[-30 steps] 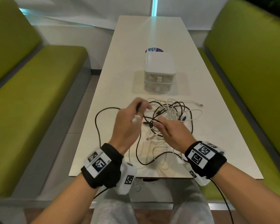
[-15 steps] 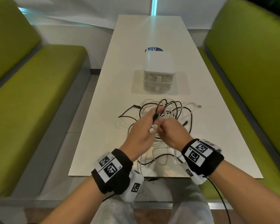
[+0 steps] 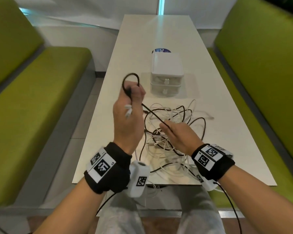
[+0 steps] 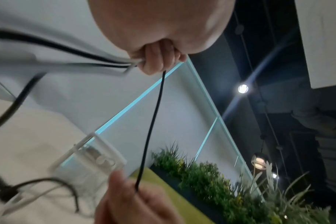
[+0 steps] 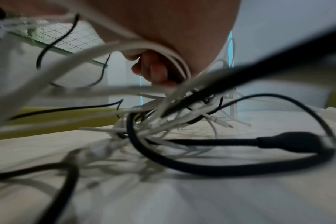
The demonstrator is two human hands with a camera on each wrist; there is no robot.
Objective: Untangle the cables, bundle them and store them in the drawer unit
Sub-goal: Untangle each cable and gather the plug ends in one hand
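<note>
A tangle of black and white cables (image 3: 181, 119) lies on the near half of the white table (image 3: 159, 31). My left hand (image 3: 128, 105) is raised above the table. It grips a black cable (image 3: 155, 115) whose loop (image 3: 130, 76) stands over the fist, and a white plug end (image 3: 128, 112) sticks out of the same grip. The black cable runs taut down to my right hand (image 3: 178, 134), which pinches it just over the tangle. In the left wrist view the black cable (image 4: 153, 121) stretches from my left fingers (image 4: 157, 60) to the right hand (image 4: 136, 201). The white drawer unit (image 3: 166, 65) stands behind the tangle, both drawers closed.
Green benches flank the table on the left (image 3: 32, 98) and the right (image 3: 260, 81). A round blue sticker (image 3: 161, 50) lies behind the drawer unit. Some cable strands hang over the table's near edge (image 3: 159, 184). In the right wrist view a black plug (image 5: 290, 142) lies on the table.
My left hand has risen up and to the left, away from the right hand, drawing the black cable taut between them. The right hand stayed low over the tangle.
</note>
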